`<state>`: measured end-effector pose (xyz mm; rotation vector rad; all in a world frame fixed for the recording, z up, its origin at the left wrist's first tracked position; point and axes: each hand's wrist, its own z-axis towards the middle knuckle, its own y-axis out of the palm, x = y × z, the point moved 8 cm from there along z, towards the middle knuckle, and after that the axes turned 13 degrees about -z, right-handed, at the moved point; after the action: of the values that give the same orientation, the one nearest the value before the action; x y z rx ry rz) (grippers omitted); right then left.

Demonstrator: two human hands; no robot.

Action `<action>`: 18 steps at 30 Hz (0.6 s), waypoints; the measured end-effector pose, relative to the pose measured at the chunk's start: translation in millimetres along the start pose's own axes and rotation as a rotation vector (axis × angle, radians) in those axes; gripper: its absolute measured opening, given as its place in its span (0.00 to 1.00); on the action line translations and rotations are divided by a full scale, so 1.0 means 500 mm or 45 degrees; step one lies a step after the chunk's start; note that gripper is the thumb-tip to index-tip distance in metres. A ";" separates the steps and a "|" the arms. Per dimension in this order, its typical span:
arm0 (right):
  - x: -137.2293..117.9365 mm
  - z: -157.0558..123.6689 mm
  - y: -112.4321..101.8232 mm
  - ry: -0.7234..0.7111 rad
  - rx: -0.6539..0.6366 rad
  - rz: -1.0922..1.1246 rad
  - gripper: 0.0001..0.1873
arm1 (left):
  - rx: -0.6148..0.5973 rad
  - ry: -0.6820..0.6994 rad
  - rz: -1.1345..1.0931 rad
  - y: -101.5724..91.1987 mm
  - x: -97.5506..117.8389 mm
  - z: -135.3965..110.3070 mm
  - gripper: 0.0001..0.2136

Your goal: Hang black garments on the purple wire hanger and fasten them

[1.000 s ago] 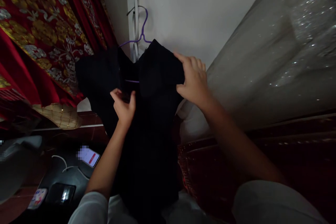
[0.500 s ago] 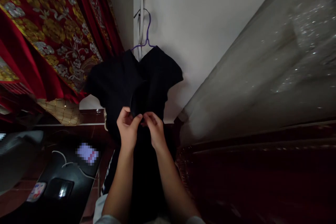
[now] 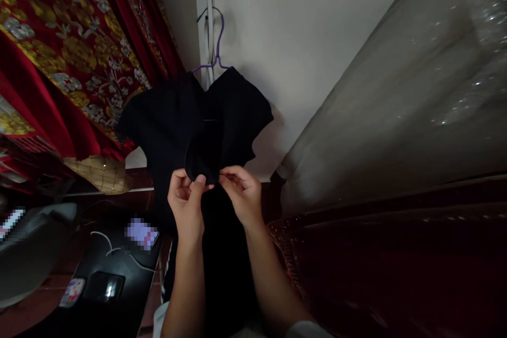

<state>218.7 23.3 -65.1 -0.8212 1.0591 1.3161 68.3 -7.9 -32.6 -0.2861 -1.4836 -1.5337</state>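
Note:
A black short-sleeved garment hangs from a purple hanger against the wall. Its front stands a little open in the middle. My left hand grips the garment's front edge, thumb on top and fingers curled beneath the cloth. Close beside it, my right hand pinches the same edge between thumb and fingertips. The dark cloth hides most detail between the hands, so I cannot tell whether there is a button or other fastener there.
Red curtains with gold and silver embroidery hang at the left. Below them, a black bench holds a lit phone, a dark device and a white cable. Grey plastic-like sheeting and dark red furniture flank the right.
My hands have moved slightly apart, still holding the garment's edge, and the cloth between them is spread more. The view has shifted a little.

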 end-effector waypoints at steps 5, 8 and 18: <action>-0.039 -0.003 -0.029 -0.247 0.163 -0.065 0.01 | -0.225 -0.104 0.017 0.005 -0.018 0.010 0.11; -0.070 -0.008 -0.043 -0.372 0.122 -0.124 0.03 | -0.466 -0.197 0.244 0.021 -0.044 0.005 0.10; -0.150 0.071 -0.077 -0.921 0.309 -0.644 0.08 | -0.438 -0.103 0.693 0.044 -0.080 -0.023 0.01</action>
<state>265.7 26.2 13.3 -0.3368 0.3815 0.9062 110.4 4.4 -49.8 -0.8865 -1.0699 -1.3254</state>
